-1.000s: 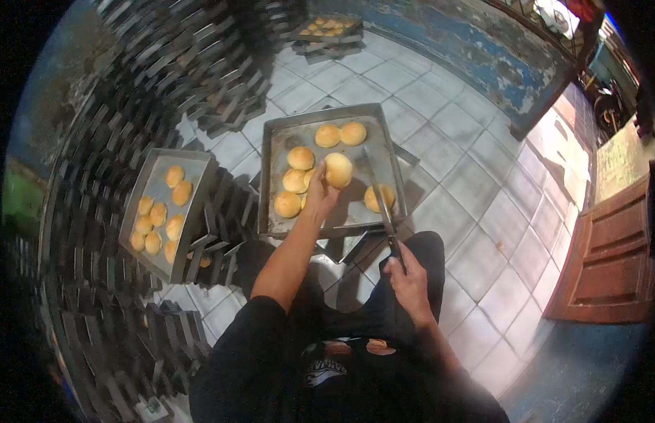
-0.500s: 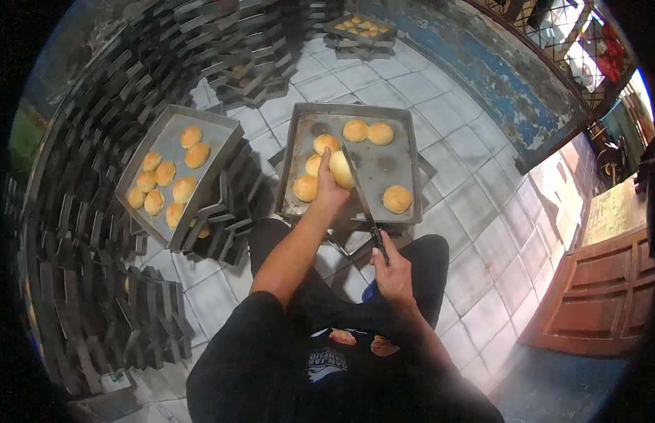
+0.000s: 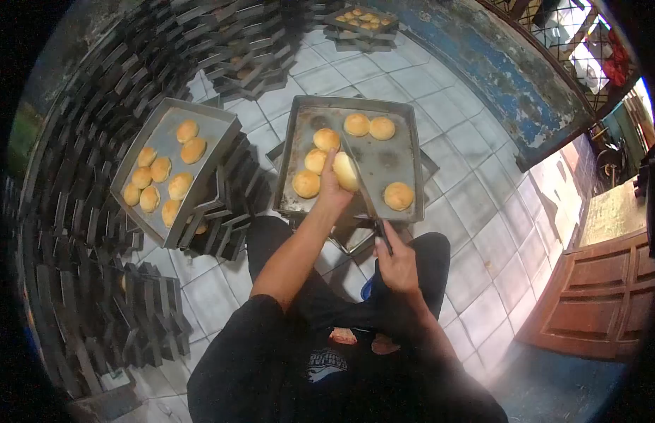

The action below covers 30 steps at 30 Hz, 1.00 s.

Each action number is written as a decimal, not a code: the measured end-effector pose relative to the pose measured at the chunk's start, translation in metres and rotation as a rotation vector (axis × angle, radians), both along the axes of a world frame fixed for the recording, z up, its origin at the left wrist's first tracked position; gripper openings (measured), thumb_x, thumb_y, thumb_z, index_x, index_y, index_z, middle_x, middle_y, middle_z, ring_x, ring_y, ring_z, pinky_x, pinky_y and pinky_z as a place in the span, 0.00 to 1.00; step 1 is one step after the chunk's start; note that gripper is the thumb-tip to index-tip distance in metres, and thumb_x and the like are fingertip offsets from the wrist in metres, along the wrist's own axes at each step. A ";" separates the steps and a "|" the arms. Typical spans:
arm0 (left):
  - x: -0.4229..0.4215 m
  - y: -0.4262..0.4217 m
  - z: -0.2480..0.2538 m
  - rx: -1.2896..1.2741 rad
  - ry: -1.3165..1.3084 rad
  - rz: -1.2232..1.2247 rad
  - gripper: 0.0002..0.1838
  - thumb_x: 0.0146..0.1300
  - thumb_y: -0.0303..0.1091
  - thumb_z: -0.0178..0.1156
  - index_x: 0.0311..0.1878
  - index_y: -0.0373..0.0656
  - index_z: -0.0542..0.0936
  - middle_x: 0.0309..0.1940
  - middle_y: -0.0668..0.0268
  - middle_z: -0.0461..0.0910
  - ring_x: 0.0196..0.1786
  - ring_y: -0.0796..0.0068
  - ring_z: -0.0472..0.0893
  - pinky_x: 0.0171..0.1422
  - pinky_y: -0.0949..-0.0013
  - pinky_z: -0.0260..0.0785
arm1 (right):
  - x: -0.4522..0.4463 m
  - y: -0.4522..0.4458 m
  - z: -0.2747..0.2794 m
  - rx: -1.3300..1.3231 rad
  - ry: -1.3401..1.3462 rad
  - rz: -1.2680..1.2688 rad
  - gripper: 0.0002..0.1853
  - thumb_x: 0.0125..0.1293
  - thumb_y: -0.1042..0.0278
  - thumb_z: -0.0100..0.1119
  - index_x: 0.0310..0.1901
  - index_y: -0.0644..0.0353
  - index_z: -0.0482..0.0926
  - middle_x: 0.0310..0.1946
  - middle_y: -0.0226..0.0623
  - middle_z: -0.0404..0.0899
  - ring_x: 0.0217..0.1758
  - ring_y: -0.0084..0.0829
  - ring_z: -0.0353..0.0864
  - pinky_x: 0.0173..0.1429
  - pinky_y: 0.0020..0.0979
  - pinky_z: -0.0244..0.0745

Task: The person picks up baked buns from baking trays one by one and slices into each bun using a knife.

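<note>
My left hand (image 3: 334,190) is closed around a round bread bun (image 3: 346,172) over the middle baking tray (image 3: 416,162). My right hand (image 3: 398,266) grips a long knife (image 3: 365,192) by its black handle. The blade slants up and left, lying along the right side of the bun; whether it has cut in, I cannot tell. Several golden buns stay in the tray: a cluster at the left beside my left hand, a pair of buns (image 3: 369,126) near the far edge, and a single bun (image 3: 399,196) at the near right.
A tilted tray (image 3: 225,130) of several buns rests on stacked trays to the left. Tall stacks of empty-looking trays (image 3: 130,120) line the left wall. Another tray of buns (image 3: 361,19) sits at the far end. White floor tiles (image 3: 475,211) and a wooden door (image 3: 595,292) lie to the right.
The knife and my right hand have shifted slightly down and to the right. My left hand still holds the bun in nearly the same place. The view has tilted a little.
</note>
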<state>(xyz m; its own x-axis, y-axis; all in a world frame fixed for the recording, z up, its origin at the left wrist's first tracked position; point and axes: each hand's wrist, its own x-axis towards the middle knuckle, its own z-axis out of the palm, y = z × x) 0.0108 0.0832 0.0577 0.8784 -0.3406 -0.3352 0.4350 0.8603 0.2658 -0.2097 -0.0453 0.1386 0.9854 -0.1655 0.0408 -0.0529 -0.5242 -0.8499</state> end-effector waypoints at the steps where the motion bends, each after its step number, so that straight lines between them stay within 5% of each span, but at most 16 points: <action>1: 0.002 0.005 0.004 0.001 0.012 0.007 0.21 0.68 0.58 0.67 0.50 0.51 0.83 0.41 0.68 0.87 0.46 0.67 0.86 0.55 0.57 0.80 | -0.014 0.002 -0.008 0.051 0.017 -0.008 0.26 0.78 0.65 0.56 0.72 0.67 0.71 0.31 0.43 0.85 0.32 0.27 0.83 0.43 0.32 0.79; 10: -0.009 -0.022 -0.002 0.051 -0.022 -0.016 0.20 0.67 0.57 0.68 0.47 0.51 0.83 0.38 0.68 0.86 0.43 0.68 0.86 0.53 0.59 0.81 | 0.021 -0.008 0.012 0.056 0.019 -0.013 0.26 0.77 0.66 0.57 0.73 0.59 0.72 0.32 0.43 0.85 0.34 0.27 0.84 0.43 0.31 0.80; 19: -0.035 -0.027 0.012 0.123 -0.014 -0.060 0.18 0.72 0.56 0.63 0.47 0.51 0.83 0.38 0.67 0.86 0.41 0.68 0.86 0.48 0.61 0.81 | 0.000 -0.013 -0.002 0.116 0.041 -0.085 0.25 0.78 0.63 0.57 0.72 0.63 0.73 0.30 0.42 0.85 0.30 0.27 0.83 0.41 0.30 0.79; 21: -0.036 -0.031 0.013 0.112 -0.001 -0.097 0.19 0.73 0.57 0.63 0.48 0.50 0.83 0.39 0.67 0.86 0.41 0.67 0.86 0.47 0.60 0.81 | 0.016 -0.018 0.001 0.087 0.042 -0.025 0.27 0.75 0.62 0.59 0.72 0.61 0.72 0.41 0.62 0.84 0.46 0.53 0.89 0.50 0.41 0.80; 23: -0.024 -0.024 0.011 0.111 -0.038 -0.005 0.21 0.73 0.59 0.62 0.48 0.51 0.82 0.39 0.68 0.86 0.42 0.67 0.86 0.47 0.60 0.81 | 0.008 -0.020 0.000 0.090 0.048 -0.010 0.26 0.75 0.62 0.58 0.72 0.60 0.72 0.43 0.63 0.84 0.48 0.57 0.87 0.51 0.43 0.80; 25: -0.013 -0.010 0.013 0.135 -0.023 -0.009 0.21 0.73 0.60 0.61 0.48 0.51 0.82 0.39 0.69 0.86 0.42 0.68 0.85 0.47 0.60 0.80 | -0.018 -0.019 -0.012 0.064 -0.003 -0.002 0.25 0.77 0.66 0.59 0.73 0.61 0.72 0.30 0.40 0.85 0.32 0.25 0.85 0.42 0.30 0.80; 30: -0.035 -0.028 0.001 0.296 -0.059 -0.020 0.23 0.73 0.63 0.59 0.48 0.51 0.81 0.39 0.70 0.85 0.42 0.69 0.84 0.47 0.60 0.79 | -0.016 -0.015 -0.007 0.129 0.035 -0.086 0.25 0.77 0.64 0.58 0.72 0.61 0.73 0.29 0.41 0.85 0.32 0.27 0.85 0.43 0.31 0.79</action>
